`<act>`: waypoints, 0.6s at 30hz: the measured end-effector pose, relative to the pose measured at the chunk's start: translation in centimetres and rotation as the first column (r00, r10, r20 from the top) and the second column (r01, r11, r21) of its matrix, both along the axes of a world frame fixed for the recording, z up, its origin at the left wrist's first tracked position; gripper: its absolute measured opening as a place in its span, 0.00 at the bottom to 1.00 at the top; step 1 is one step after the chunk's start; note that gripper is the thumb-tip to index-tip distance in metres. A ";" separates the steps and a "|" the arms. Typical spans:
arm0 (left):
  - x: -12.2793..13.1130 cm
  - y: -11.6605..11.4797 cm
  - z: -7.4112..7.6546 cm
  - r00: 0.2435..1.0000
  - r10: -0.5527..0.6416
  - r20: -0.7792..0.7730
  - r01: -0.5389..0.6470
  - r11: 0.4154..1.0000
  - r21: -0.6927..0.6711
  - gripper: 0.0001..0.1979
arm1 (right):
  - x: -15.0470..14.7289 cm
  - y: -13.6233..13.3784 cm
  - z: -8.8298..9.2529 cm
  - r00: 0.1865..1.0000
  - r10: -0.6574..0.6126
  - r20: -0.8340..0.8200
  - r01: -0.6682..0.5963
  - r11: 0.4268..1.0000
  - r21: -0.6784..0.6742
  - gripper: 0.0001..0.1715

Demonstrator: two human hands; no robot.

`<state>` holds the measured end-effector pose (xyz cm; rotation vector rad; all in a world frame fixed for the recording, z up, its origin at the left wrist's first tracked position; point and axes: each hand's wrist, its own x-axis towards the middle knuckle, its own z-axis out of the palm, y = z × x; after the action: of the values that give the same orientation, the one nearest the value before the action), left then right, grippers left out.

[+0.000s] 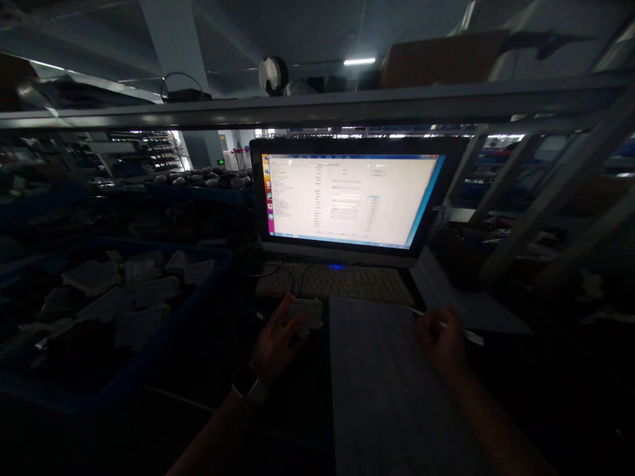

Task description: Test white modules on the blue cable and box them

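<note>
My left hand (pixel 278 340) is closed around a small white box-like device (pixel 306 312) just in front of the keyboard (pixel 342 281); a watch sits on that wrist. My right hand (pixel 441 340) grips a thin white pen (pixel 464 332) above the right edge of a large printed sheet (pixel 387 390) lying between my arms. A lit monitor (pixel 352 198) with a form on screen stands behind the keyboard.
A blue bin (pixel 149 350) of several pale flat packets fills the left side. A loose paper (pixel 456 297) leans at the right of the monitor. A metal shelf rail (pixel 317 109) runs overhead, with slanted frame bars at right. The room is dim.
</note>
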<state>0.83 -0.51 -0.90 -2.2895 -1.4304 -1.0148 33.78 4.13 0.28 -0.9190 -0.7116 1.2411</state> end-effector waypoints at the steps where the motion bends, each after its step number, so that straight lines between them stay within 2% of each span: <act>1: 0.1 -0.1 0.3 0.999 0.033 0.017 -0.033 0.999 -0.006 0.25 | 0.0 0.0 0.0 1.000 -0.006 -0.002 0.006 1.000 0.001 0.28; 3: -0.3 -0.2 1.0 0.987 0.132 0.092 -0.134 0.991 0.013 0.25 | 0.0 -0.1 0.0 1.000 -0.011 -0.010 0.011 1.000 0.002 0.28; 5: -1.4 -0.1 1.7 0.935 0.306 0.182 -0.311 0.950 0.003 0.20 | 0.0 -0.1 0.0 1.000 -0.013 -0.018 0.013 1.000 -0.001 0.28; 7: -3.1 0.1 2.3 0.834 0.519 0.187 -0.503 0.855 -0.128 0.17 | 0.0 -0.1 0.0 1.000 -0.018 -0.019 0.018 1.000 -0.005 0.28; 9: -4.7 0.5 2.9 0.749 0.659 0.073 -0.608 0.727 -0.320 0.19 | 0.0 0.0 0.0 1.000 -0.020 -0.013 0.020 1.000 -0.006 0.28; 11: -5.6 0.9 3.6 0.709 0.703 -0.057 -0.643 0.610 -0.463 0.24 | -0.1 0.1 -0.1 1.000 -0.018 0.001 0.018 1.000 -0.002 0.29; 13: -5.8 1.3 4.1 0.694 0.707 -0.136 -0.655 0.543 -0.526 0.29 | -0.1 0.1 -0.1 1.000 -0.019 0.010 0.019 1.000 0.006 0.29; 15: -5.5 1.7 4.5 0.713 0.684 -0.157 -0.638 0.538 -0.552 0.31 | 0.0 0.1 -0.1 1.000 -0.027 0.005 0.027 1.000 0.013 0.29; 18: -4.8 2.3 4.2 0.760 0.642 -0.099 -0.568 0.583 -0.581 0.27 | -0.1 -0.1 0.0 1.000 -0.029 -0.003 0.029 1.000 0.012 0.29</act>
<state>-3.95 1.76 3.27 -1.7658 -2.6332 -0.5289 33.72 4.07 0.24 -0.9148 -0.7007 1.2111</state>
